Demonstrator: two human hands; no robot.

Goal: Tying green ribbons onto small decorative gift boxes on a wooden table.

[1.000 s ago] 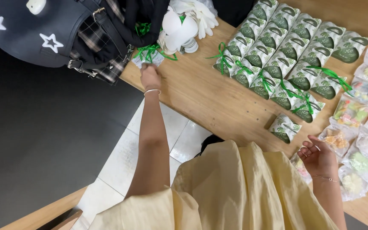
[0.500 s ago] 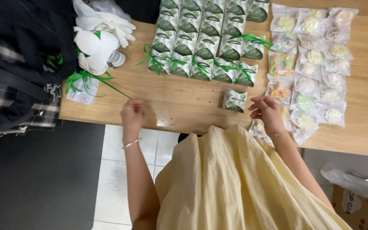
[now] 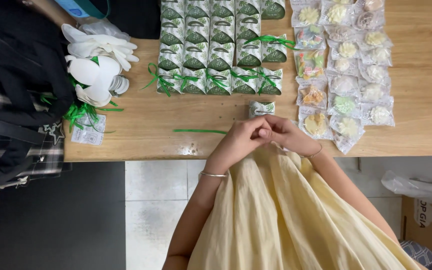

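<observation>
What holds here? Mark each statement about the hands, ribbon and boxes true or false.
1. Both hands meet at the table edge. True: left hand and right hand touch.
2. A loose green ribbon lies on the wooden table. True.
3. The small box nearest the hands is red. False: green and white.
4. The wrapped sweets lie left of the boxes. False: right.

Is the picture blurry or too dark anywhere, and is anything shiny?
Head view: mostly sharp and evenly lit; the gift boxes and green ribbon look crisp. The clear cookie bags glint a little. The left hand and right hand are slightly soft. The black bag is dark, with little detail.
</observation>
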